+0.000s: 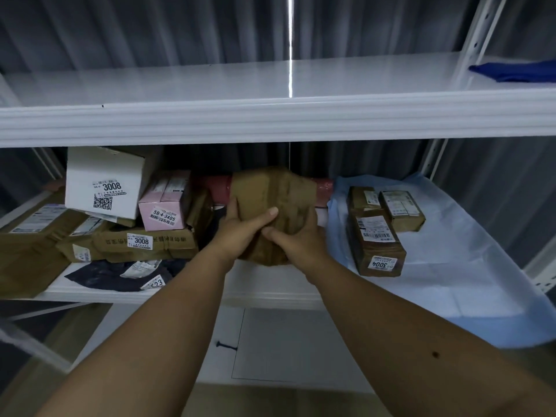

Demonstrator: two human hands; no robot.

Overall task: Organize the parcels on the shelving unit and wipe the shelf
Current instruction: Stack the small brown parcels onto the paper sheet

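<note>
On the left of the middle shelf [270,291] the parcels lie in a loose heap, with the white box marked 3008 [103,182] tilted on top. In the centre, the left hand [240,228] and right hand [296,240] both grip a brown padded parcel [270,197] — fingers closed around its lower part, just above the shelf. To do this step well, I think it should be carried level to the right and laid on the light blue sheet [451,266] beside the box marked 3004 [374,240] — without pushing that row.

Dim; glare streak; bowed edges
</note>
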